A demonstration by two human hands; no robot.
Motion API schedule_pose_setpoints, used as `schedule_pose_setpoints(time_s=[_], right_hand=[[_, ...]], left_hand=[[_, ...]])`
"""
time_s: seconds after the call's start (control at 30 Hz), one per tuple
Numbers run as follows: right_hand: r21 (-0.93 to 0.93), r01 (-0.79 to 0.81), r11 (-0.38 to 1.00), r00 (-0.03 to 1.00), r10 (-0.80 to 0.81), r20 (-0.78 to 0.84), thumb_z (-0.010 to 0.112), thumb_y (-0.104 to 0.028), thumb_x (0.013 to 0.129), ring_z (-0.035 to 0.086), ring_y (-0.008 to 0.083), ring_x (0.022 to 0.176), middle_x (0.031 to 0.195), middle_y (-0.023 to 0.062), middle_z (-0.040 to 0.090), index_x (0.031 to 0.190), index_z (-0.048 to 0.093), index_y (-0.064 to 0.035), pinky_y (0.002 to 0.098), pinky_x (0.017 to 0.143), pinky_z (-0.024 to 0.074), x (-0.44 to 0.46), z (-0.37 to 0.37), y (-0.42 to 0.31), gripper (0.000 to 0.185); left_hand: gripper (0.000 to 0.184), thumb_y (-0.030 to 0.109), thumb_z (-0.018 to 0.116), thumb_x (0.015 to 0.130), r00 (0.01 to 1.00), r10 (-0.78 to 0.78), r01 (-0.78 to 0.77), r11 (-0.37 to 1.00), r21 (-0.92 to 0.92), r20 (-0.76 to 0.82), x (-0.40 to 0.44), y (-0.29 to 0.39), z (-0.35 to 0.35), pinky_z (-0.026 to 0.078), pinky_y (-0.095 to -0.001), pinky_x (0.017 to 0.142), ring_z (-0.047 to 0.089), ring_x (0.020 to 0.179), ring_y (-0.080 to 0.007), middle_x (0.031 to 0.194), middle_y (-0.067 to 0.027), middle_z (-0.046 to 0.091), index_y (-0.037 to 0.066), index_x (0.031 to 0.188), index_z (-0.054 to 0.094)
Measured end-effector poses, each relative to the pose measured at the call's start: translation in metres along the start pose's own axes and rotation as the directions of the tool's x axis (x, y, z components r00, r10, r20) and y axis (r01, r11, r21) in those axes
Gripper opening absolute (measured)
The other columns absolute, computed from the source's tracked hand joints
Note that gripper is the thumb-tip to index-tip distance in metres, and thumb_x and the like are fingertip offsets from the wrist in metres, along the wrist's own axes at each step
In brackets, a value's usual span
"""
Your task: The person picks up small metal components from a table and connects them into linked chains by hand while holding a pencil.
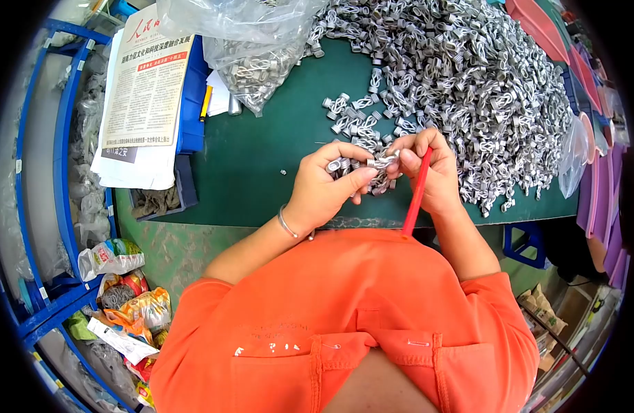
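Near the table's front edge, my left hand (330,180) is closed around several small silvery metal parts (339,166). My right hand (432,175) pinches the end of one metal part (381,163) between thumb and finger, and a red stick-like tool (417,196) is held in the same hand, pointing down toward my body. The fingertips of both hands meet close to that part. Behind and to the right lies a large heap of similar looped metal parts (461,89), with a smaller cluster (355,120) just beyond my hands.
On the green table (248,172), a clear plastic bag (251,62) of metal parts lies at the back left. Beside it, a newspaper (148,89) rests over a blue bin (193,103). Blue shelving (67,158) stands left; pink and purple trays (596,186) line the right.
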State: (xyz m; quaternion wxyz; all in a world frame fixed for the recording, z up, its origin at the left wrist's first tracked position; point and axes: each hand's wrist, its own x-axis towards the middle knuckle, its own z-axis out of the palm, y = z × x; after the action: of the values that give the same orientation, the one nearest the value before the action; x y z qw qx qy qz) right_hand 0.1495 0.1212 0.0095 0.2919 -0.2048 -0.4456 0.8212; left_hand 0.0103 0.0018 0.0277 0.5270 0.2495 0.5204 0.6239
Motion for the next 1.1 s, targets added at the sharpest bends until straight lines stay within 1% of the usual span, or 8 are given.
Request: schedule_pose_setpoints(time_s=[0.23,0.47,0.57,0.63,0.73,0.87,0.97,1.1], right_hand=[[0.017,-0.009,1.000,0.994,0.007,0.106,0.056,0.009,0.076,0.059,0.0183,0.082,0.097,0.0192,0.055,0.078,0.037,-0.0062,0.0281,0.069,0.0530,-0.007,-0.003,0.008,0.025],[-0.336,0.410,0.848,0.912,-0.378,0.158,0.058,0.011,0.073,0.058,0.0168,0.079,0.097,0.0195,0.055,0.080,0.034,-0.0057,0.0286,0.068,0.0498,-0.012,0.004,0.000,0.030],[-0.299,0.471,0.830,0.875,-0.395,0.281,0.058,0.011,0.073,0.058,0.0161,0.076,0.095,0.0195,0.056,0.080,0.034,-0.0057,0.0267,0.067,0.0489,-0.014,0.011,-0.004,0.030],[-0.237,0.407,0.882,0.906,-0.357,0.226,0.056,0.009,0.076,0.058,0.0162,0.076,0.089,0.0189,0.058,0.079,0.035,-0.0050,0.0259,0.066,0.0487,-0.017,0.014,-0.008,0.026],[-0.430,0.326,0.842,0.943,-0.321,0.085,0.054,0.005,0.080,0.058,0.0160,0.079,0.086,0.0159,0.060,0.076,0.037,-0.0037,0.0262,0.066,0.0487,-0.003,-0.002,-0.018,0.019],[-0.832,0.267,0.486,0.963,-0.173,0.207,0.054,0.009,0.074,0.057,0.0154,0.077,0.089,0.0106,0.062,0.070,0.039,-0.0029,0.0270,0.070,0.0448,0.007,-0.016,-0.023,0.020],[-0.886,0.403,0.231,0.915,-0.124,0.383,0.058,0.012,0.066,0.055,0.0256,0.078,0.087,0.0106,0.061,0.072,0.042,-0.0024,0.0307,0.068,0.0440,0.014,-0.022,-0.019,0.023],[-0.829,0.511,0.228,0.859,-0.161,0.485,0.060,0.011,0.064,0.054,0.0249,0.077,0.081,0.0096,0.058,0.072,0.041,-0.0035,0.0310,0.067,0.0426,0.023,-0.033,-0.015,0.025]], left_hand=[[0.018,-0.004,0.064,0.074,0.948,0.304,-0.317,0.920,0.230,0.091,-0.003,0.006,0.005,0.046,-0.0191,0.050,0.055,0.059,-0.0071,0.076,-0.0051,0.058,-0.001,0.091,0.057],[0.021,0.002,0.059,0.079,1.000,0.030,-0.028,0.992,-0.121,0.011,0.003,-0.003,-0.002,0.049,-0.0225,0.052,0.058,0.063,-0.0123,0.077,-0.0086,0.059,-0.004,0.099,0.054],[0.025,0.007,0.054,0.084,0.997,-0.073,0.081,0.966,-0.246,0.040,0.003,-0.005,-0.004,0.052,-0.0262,0.054,0.062,0.071,-0.0189,0.086,-0.0131,0.060,-0.004,0.106,0.050],[0.027,0.011,0.051,0.086,0.949,-0.264,0.315,0.793,-0.522,0.173,0.002,0.000,-0.003,0.054,-0.0275,0.055,0.062,0.077,-0.0208,0.094,-0.0151,0.059,-0.004,0.109,0.048],[0.025,0.012,0.048,0.087,0.938,-0.262,0.346,0.718,-0.603,0.226,0.001,-0.014,-0.016,0.047,-0.0228,0.052,0.056,0.075,-0.0157,0.094,-0.0106,0.055,0.001,0.109,0.048],[0.019,0.011,0.049,0.086,0.949,-0.181,0.314,0.623,-0.717,0.258,-0.010,-0.012,-0.033,0.038,-0.0199,0.049,0.046,0.066,-0.0107,0.088,-0.0055,0.050,0.004,0.104,0.051],[0.021,0.008,0.047,0.085,0.964,-0.092,0.250,0.626,-0.738,0.248,-0.036,-0.014,-0.058,0.036,-0.0185,0.045,0.041,0.062,-0.0100,0.088,-0.0074,0.044,0.002,0.105,0.049],[0.025,0.010,0.057,0.079,0.934,0.067,0.192,0.735,-0.650,0.351,-0.091,-0.032,-0.098,0.039,-0.0215,0.034,0.046,0.048,-0.0138,0.078,-0.0145,0.047,-0.004,0.098,0.049]])
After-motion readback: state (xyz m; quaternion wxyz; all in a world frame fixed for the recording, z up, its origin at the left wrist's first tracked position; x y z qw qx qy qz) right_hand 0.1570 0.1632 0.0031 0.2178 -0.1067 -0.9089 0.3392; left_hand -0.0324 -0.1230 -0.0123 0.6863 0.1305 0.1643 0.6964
